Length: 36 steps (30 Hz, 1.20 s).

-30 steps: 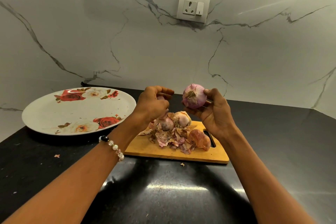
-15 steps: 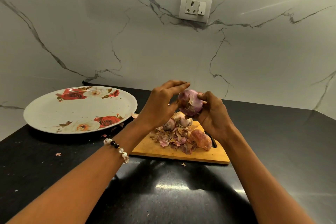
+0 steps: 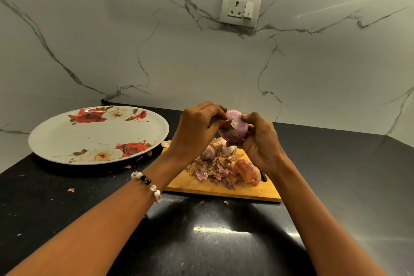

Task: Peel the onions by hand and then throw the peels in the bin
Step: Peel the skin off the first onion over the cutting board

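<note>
An onion (image 3: 235, 126) is cupped in the right hand (image 3: 257, 141) above the far end of the cutting board (image 3: 224, 188), apparently so its skin, pinched by the left hand (image 3: 197, 127), drops onto the peels (image 3: 215, 170) below.

Light is dim and warm on my feed. An overhead source throws a bright glare patch on the black countertop (image 3: 220, 229), with a second streak at far right. The marble wall (image 3: 201, 63) carries pale reflected streaks top right. Forearm shadows pool on the counter. Wide-angle bending curves the edges. Focus holds centrally; corners go soft.
</note>
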Tool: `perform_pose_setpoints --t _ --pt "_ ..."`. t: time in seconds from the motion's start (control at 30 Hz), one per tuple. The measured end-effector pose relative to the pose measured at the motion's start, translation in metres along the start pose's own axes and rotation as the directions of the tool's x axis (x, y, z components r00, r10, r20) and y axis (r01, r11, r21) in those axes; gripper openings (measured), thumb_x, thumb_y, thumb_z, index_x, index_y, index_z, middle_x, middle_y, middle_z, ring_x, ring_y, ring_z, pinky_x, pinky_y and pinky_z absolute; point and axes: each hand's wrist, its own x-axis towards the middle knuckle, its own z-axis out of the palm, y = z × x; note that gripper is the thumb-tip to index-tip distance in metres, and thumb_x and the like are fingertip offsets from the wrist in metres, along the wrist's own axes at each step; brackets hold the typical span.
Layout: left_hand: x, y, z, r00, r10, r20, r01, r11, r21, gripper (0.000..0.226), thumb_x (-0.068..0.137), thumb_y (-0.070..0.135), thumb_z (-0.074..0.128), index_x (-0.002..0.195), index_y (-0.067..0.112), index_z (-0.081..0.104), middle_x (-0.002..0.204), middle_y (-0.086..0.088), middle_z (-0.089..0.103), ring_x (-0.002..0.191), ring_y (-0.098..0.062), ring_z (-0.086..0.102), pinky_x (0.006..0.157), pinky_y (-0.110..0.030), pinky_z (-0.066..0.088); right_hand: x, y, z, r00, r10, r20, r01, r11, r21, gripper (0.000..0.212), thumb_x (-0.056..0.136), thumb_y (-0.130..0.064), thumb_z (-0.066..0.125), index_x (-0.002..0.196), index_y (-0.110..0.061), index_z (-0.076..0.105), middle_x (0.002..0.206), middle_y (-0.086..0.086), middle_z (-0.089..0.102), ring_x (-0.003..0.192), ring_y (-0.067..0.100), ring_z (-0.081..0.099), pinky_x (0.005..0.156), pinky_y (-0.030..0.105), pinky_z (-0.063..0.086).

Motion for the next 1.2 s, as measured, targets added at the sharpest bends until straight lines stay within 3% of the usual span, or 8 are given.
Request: perform_pose_setpoints --t 0.17,0.23,0.47,0.67,0.8,1.0,1.07,1.2 --pt "0.001 0.005 -0.001 0.988 -0.154 0.015 0.153 0.960 -0.234 0.011 0.081 0.000 0.070 0.092 0.001 0.071 0.091 -0.001 0.070 0.080 0.007 0.064 0.071 -0.004 0.048 -0.001 -0.006 -0.004 0.997 0.019 -0.076 -0.017 0.999 0.030 0.019 0.095 -0.017 0.043 0.103 -0.003 0.053 0.105 0.025 0.057 0.079 0.034 0.063 0.064 0.040 0.049" --pt "0.000 0.005 0.000 0.981 -0.192 0.030 0.194 0.955 -0.223 0.013 0.082 0.000 0.069 0.095 0.003 0.072 0.093 0.001 0.069 0.075 0.013 0.061 0.070 -0.002 0.046 -0.002 -0.011 -0.006 0.995 0.028 -0.099 -0.022 0.998 0.055 0.015 0.095 -0.017 0.043 0.097 -0.007 0.053 0.102 0.022 0.056 0.082 0.034 0.062 0.066 0.039 0.048" --pt "-0.001 0.001 0.005 0.970 -0.241 -0.013 0.237 0.961 -0.144 0.036 0.086 0.002 0.066 0.122 0.007 0.063 0.120 -0.008 0.066 0.098 -0.006 0.057 0.078 0.002 0.040 -0.002 -0.009 -0.004 0.996 0.046 -0.079 -0.042 0.998 0.051 0.012 0.094 -0.017 0.044 0.096 -0.008 0.053 0.107 0.022 0.055 0.093 0.040 0.060 0.066 0.038 0.049" --pt "-0.005 0.000 0.008 1.000 -0.019 0.018 0.019 0.999 0.033 0.040 0.075 0.001 0.077 0.114 0.001 0.067 0.110 -0.016 0.069 0.099 -0.028 0.067 0.089 -0.024 0.047 -0.002 -0.007 0.000 1.000 0.021 -0.021 -0.020 0.999 0.046 0.019 0.095 -0.016 0.043 0.102 -0.003 0.056 0.102 0.023 0.057 0.080 0.031 0.062 0.063 0.037 0.054" --pt "-0.008 0.004 0.010 0.999 0.037 -0.003 -0.036 0.996 0.079 0.026 0.075 0.003 0.077 0.100 -0.001 0.072 0.103 -0.015 0.071 0.092 -0.028 0.070 0.084 -0.028 0.053 -0.003 -0.006 -0.001 1.000 0.011 -0.020 -0.010 1.000 0.020 0.022 0.096 -0.018 0.042 0.104 -0.003 0.057 0.099 0.021 0.058 0.075 0.028 0.063 0.061 0.035 0.055" --pt "-0.004 0.002 0.008 0.999 -0.017 -0.047 0.018 0.999 0.027 0.014 0.078 0.006 0.075 0.091 0.001 0.072 0.099 -0.011 0.070 0.086 -0.018 0.067 0.078 -0.015 0.051 -0.003 -0.004 0.000 1.000 -0.015 -0.008 0.015 0.999 -0.040 0.025 0.091 -0.020 0.048 0.106 -0.001 0.056 0.099 0.021 0.061 0.074 0.028 0.069 0.067 0.040 0.055" --pt "-0.002 0.000 0.009 0.999 -0.045 -0.027 0.046 0.998 0.032 0.011 0.081 0.005 0.072 0.090 -0.001 0.070 0.103 -0.012 0.066 0.089 -0.017 0.063 0.078 -0.009 0.046 -0.003 -0.003 0.001 1.000 -0.025 -0.005 0.025 0.998 -0.062 0.033 0.084 -0.024 0.052 0.107 -0.001 0.056 0.100 0.021 0.061 0.073 0.027 0.069 0.067 0.040 0.055" --pt "-0.004 0.000 0.014 0.993 -0.097 0.061 0.095 0.995 0.037 0.013 0.091 0.009 0.060 0.097 -0.003 0.063 0.122 -0.015 0.051 0.106 -0.018 0.053 0.084 -0.007 0.037 -0.004 -0.003 0.001 0.999 -0.044 -0.025 0.042 0.996 -0.076 0.019 0.097 -0.015 0.042 0.103 -0.003 0.055 0.106 0.023 0.056 0.071 0.024 0.067 0.065 0.039 0.054"
